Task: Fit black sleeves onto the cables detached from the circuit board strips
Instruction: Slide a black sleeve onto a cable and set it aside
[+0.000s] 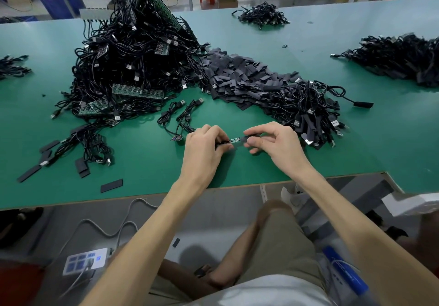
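Over the front of the green table (pixel 237 170), my left hand (pixel 204 144) pinches a black cable just behind its small green board end (pixel 234 140). My right hand (pixel 273 142) pinches a black sleeve (pixel 251 136) whose mouth meets the tip of that board. The cable trails left toward two loose cables (pixel 180 118). A heap of loose black sleeves (pixel 240 77) lies beyond the hands. Left of it rises a big pile of cables with green circuit board strips (pixel 133 68). Cables with sleeves on them are piled at the right (pixel 306 108).
More cable heaps lie at the far right (pixel 399 61), the back (pixel 261 16) and the left edge (pixel 11 66). Several stray sleeves (pixel 111 185) and a few cables (pixel 90 144) lie front left. The table's front edge runs just below my wrists.
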`<state>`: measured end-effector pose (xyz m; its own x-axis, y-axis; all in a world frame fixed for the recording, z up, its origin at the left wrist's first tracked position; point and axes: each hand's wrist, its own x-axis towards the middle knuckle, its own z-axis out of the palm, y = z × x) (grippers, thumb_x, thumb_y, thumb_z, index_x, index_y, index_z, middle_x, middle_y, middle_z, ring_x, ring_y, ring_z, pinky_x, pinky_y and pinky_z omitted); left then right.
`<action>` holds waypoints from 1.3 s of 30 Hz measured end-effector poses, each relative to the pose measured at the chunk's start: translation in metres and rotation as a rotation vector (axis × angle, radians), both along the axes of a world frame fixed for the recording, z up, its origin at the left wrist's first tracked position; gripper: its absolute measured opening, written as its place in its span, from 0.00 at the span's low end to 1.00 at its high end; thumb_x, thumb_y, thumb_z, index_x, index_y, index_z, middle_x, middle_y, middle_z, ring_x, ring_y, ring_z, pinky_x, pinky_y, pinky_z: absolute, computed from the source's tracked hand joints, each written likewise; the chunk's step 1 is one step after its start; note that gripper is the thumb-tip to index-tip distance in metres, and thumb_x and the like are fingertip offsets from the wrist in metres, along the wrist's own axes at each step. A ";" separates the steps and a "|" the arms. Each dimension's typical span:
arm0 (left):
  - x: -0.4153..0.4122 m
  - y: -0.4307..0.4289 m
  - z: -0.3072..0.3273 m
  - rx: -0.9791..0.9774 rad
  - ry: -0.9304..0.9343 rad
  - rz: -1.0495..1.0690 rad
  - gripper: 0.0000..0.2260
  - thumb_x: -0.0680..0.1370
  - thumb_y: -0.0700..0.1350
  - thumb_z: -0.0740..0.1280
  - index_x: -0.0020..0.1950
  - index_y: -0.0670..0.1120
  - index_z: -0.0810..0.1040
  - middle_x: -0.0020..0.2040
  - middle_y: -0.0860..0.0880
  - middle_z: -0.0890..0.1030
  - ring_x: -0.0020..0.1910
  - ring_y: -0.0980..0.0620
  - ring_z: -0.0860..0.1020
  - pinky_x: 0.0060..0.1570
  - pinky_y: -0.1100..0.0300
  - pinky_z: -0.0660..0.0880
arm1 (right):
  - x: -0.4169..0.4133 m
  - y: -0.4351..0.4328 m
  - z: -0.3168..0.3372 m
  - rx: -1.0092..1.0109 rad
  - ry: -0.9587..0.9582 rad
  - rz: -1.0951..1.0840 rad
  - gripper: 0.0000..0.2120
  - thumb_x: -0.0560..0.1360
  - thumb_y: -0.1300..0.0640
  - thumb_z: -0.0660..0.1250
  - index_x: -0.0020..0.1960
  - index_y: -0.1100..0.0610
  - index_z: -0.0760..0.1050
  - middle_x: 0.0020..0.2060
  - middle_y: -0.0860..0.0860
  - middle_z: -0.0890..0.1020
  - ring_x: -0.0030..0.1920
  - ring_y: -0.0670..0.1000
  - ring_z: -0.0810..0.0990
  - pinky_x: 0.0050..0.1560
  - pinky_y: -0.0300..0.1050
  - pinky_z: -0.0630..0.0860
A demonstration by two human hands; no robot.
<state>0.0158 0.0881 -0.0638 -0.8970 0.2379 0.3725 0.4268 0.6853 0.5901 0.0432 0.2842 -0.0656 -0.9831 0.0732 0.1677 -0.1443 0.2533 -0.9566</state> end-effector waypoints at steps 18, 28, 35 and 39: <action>-0.001 0.001 -0.001 -0.047 0.070 -0.033 0.07 0.75 0.47 0.76 0.47 0.47 0.80 0.43 0.54 0.76 0.47 0.52 0.71 0.54 0.59 0.61 | -0.001 -0.001 0.000 0.015 0.016 -0.035 0.03 0.76 0.69 0.73 0.49 0.64 0.83 0.41 0.61 0.86 0.37 0.53 0.87 0.44 0.40 0.82; -0.001 0.000 0.000 -0.033 0.083 -0.076 0.05 0.75 0.45 0.76 0.47 0.46 0.82 0.42 0.56 0.76 0.46 0.52 0.71 0.57 0.56 0.65 | 0.000 -0.002 0.001 0.037 0.021 0.011 0.04 0.75 0.68 0.74 0.50 0.65 0.83 0.42 0.61 0.85 0.38 0.55 0.87 0.46 0.42 0.83; 0.003 0.000 0.003 0.002 0.096 -0.083 0.08 0.74 0.47 0.77 0.46 0.45 0.82 0.44 0.52 0.80 0.47 0.50 0.74 0.56 0.55 0.67 | 0.001 -0.002 0.001 0.008 0.020 0.031 0.05 0.75 0.67 0.74 0.51 0.65 0.84 0.42 0.61 0.86 0.38 0.56 0.87 0.45 0.43 0.83; 0.004 0.001 0.002 -0.027 0.119 -0.097 0.08 0.74 0.46 0.76 0.46 0.44 0.81 0.44 0.51 0.80 0.47 0.49 0.74 0.55 0.52 0.69 | 0.001 -0.003 0.001 0.039 0.026 0.050 0.07 0.74 0.68 0.75 0.52 0.64 0.84 0.45 0.61 0.85 0.39 0.53 0.87 0.45 0.41 0.82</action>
